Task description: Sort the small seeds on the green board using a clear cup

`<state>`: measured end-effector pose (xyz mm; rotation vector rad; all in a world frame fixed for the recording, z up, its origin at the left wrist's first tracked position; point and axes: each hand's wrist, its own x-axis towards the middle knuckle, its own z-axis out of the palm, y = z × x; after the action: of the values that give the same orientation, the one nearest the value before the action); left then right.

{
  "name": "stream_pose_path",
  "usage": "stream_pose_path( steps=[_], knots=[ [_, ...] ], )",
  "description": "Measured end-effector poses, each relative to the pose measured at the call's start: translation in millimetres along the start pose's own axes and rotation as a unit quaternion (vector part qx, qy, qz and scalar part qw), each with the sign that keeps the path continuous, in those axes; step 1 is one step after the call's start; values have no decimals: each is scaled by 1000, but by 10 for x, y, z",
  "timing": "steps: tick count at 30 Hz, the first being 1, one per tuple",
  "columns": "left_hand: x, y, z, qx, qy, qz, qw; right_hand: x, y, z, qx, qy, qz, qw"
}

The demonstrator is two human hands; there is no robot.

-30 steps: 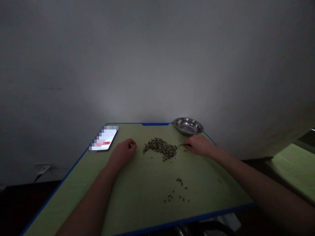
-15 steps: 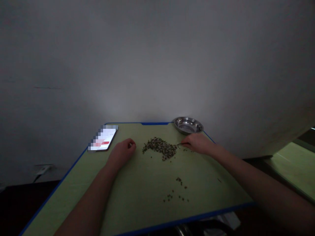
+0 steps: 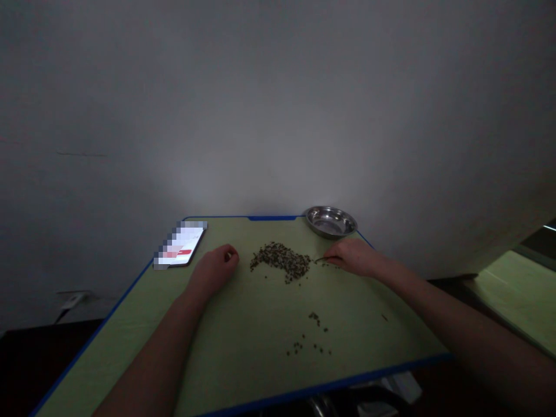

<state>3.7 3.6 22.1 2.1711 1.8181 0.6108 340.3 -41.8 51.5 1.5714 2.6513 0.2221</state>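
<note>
A pile of small dark and pale grains, perhaps peppercorns or seeds (image 3: 282, 260), lies in the middle of the pale green table (image 3: 243, 324). My right hand (image 3: 351, 257) is just right of the pile, low over the table, pinching a thin dark stick (image 3: 320, 259) whose tip points at the pile's right edge. A few grains lie under and beside its fingers. To the left of the pile, my left hand (image 3: 216, 267) rests on the table, fingers curled closed. What it holds, if anything, is hidden.
A shiny metal bowl (image 3: 331, 222) stands at the back right corner. At the left edge lies a phone (image 3: 185, 246) with a lit screen. Loose grains (image 3: 315, 317) are scattered near the front, and a small dark sliver (image 3: 384, 317) lies to the right. Behind is a grey wall (image 3: 260, 116).
My right hand has shifted slightly down, and the stick's tip sits a little lower beside the pile. My left hand keeps its curled pose. The whole view has shifted slightly.
</note>
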Motion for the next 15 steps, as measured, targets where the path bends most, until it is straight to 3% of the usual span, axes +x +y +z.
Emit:
stream_pose_path(
  steps=[15],
  knots=[
    [-12,6,-12,-9,-5,-2,1000,89,11,32,-9,14,7,1000]
  ],
)
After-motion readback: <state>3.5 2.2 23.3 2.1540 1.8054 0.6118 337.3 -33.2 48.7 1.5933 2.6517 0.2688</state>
